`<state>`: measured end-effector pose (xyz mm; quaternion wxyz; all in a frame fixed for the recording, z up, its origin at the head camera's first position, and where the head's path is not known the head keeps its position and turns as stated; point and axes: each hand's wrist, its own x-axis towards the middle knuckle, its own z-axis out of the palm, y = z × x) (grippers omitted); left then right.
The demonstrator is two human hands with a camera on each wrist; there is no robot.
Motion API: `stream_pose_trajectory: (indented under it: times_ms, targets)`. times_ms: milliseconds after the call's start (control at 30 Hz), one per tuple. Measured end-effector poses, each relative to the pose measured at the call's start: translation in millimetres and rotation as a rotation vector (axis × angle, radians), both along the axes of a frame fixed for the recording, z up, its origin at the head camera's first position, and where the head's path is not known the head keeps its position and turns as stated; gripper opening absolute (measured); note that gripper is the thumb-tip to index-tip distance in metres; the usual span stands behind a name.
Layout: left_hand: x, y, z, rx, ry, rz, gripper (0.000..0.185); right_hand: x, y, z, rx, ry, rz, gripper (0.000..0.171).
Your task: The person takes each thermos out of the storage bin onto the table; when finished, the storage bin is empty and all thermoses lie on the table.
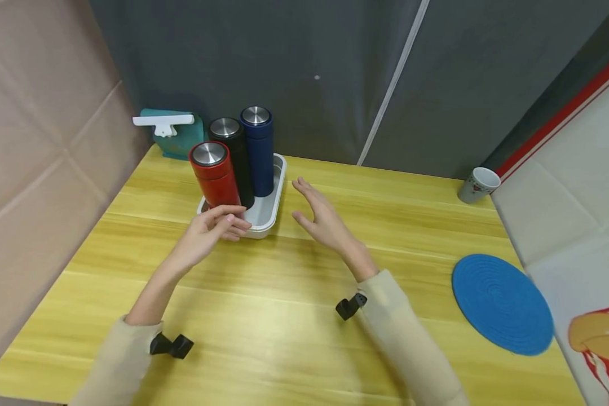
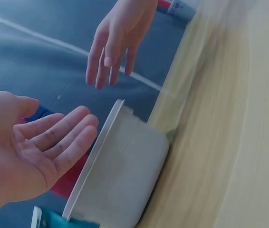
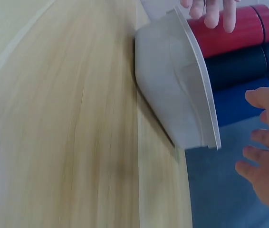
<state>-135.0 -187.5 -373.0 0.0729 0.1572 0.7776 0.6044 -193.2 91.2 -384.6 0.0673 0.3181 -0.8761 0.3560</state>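
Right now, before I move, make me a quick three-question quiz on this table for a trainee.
1. Which colour of bottle stands between the red bottle and the dark blue bottle in the white tray?
2. True or false: the right hand grips the dark blue bottle.
3. Which is nearest the round blue mat: A, the cup; B, the white tray; C, the red bottle?

Key:
1. Black.
2. False; it is open beside the white tray, holding nothing.
3. A.
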Motion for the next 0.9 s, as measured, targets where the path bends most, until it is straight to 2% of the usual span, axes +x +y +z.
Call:
stream_pose_trajectory:
  times_ms: [133,233,400,533,700,900]
  targets:
    - [3.0,-22,0.5,0.006,-0.051,0.058,0.036,0.0,-14,3.2,-0.024,-0.017,0.030,0.058]
    - [0.8,-35,2.3,-0.007,-0.072,0.099,0.038,-0.1,-22,6.4,-0.083,-0.035,0.028,0.057]
    - [-14.4,-55,2.0,0.019,-0.111,0.203,0.043,-1.0,-38,10.3,-0.231,-0.064,0.044,0.053]
    - [-31.3,-65,-6.2,-0.001,-0.198,0.278,0.051,-2.4,-56,13.4,-0.354,-0.137,0.067,0.049]
    - [-48.1,-74,-16.2,0.049,-0.351,0.298,0.050,-6.9,-83,15.1,-0.452,-0.231,0.107,0.051]
    - [-50.9,-83,-18.6,0.169,-0.485,0.275,0.042,-5.3,-113,13.5,-0.455,-0.212,0.070,0.058]
